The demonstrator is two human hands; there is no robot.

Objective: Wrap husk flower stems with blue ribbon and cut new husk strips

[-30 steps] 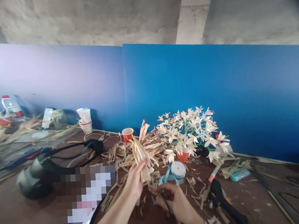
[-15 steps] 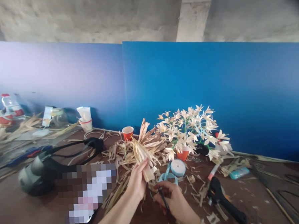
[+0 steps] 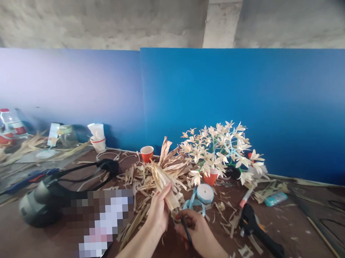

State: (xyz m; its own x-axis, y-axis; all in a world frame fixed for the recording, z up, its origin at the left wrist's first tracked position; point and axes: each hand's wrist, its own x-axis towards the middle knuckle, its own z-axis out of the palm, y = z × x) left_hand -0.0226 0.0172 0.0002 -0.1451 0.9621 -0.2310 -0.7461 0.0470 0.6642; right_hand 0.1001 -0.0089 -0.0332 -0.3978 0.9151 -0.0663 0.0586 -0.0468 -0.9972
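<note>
My left hand (image 3: pixel 160 206) is closed around a pale dried corn husk (image 3: pixel 161 177), which stands up and leans left from the fingers. Its lower end hangs below the thumb. Close by on the right, my right hand (image 3: pixel 195 228) grips a slim black tool (image 3: pixel 186 229); its kind is not clear, since the fingers cover part of it. The tool's upper end is near the bottom of the husk. Behind both hands lies a heap of dry husks (image 3: pixel 174 161). A roll of light blue ribbon (image 3: pixel 205 193) rests just beyond my right hand.
Cream husk flowers (image 3: pixel 220 149) stand in a red paper cup (image 3: pixel 211 177). A black glue gun (image 3: pixel 257 230) lies to the right, near a teal packet (image 3: pixel 276 199). On the left are a grey-black headset (image 3: pixel 40 207) and a blurred-out phone-like object (image 3: pixel 104 229). A blue partition (image 3: pixel 245 90) closes off the back.
The husk and both hands have shifted only slightly. My right hand has moved a little left, with the black tool turned more upright. The view has turned slightly.
</note>
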